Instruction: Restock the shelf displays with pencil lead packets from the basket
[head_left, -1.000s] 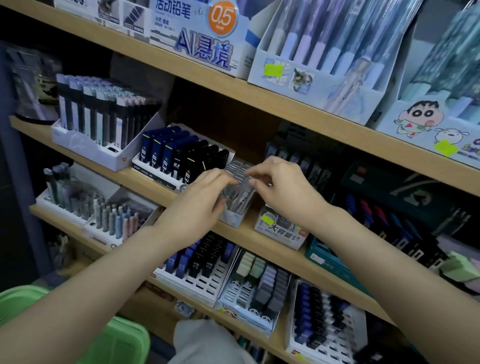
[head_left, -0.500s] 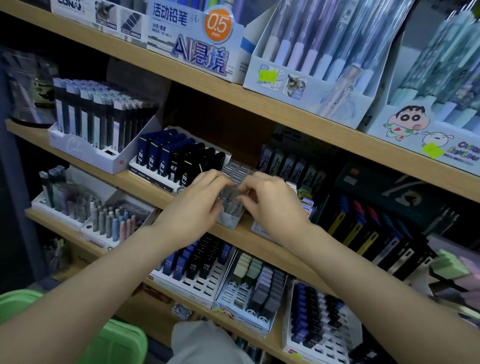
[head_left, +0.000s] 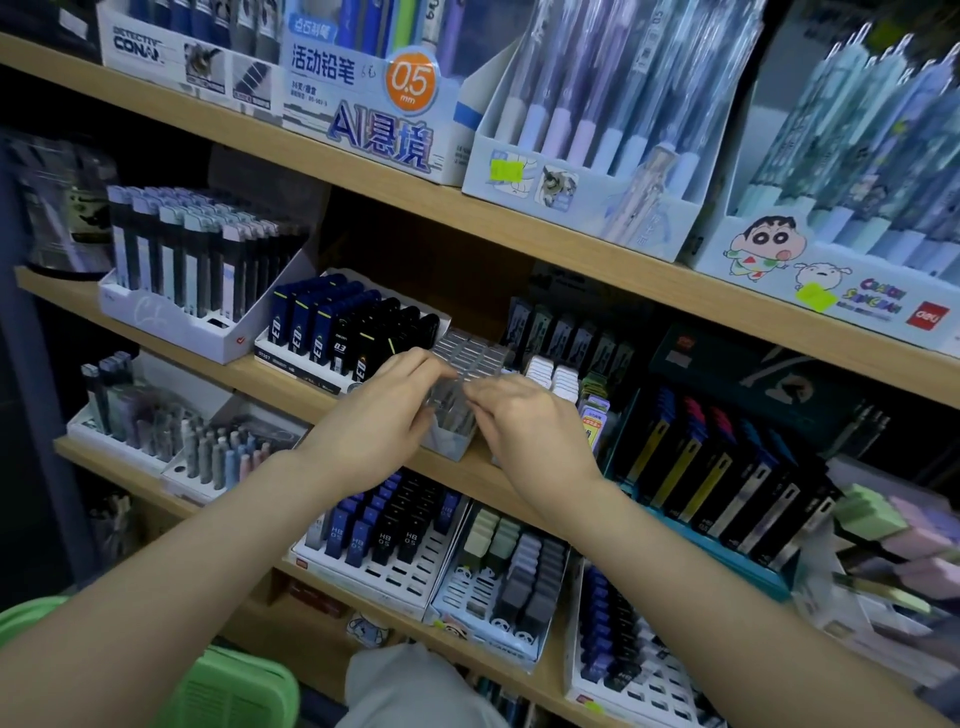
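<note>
A small display box (head_left: 451, 446) of clear pencil lead packets (head_left: 474, 352) stands on the middle shelf. My left hand (head_left: 384, 415) and my right hand (head_left: 524, 415) meet over its front rows, fingertips pinching the clear packets there. My fingers hide the packets they hold. The green basket (head_left: 228, 691) sits low at the bottom left, under my left forearm.
Blue and black lead cases (head_left: 343, 332) stand left of the box; white packets (head_left: 553, 371) and a black display (head_left: 717, 483) to its right. Lower shelf (head_left: 498, 670) trays hold lead boxes and erasers. Pencil displays (head_left: 587, 145) fill the top shelf.
My right hand moved down and left toward my left hand over the clear packets. The view shifted slightly, showing more of the displays to the right.
</note>
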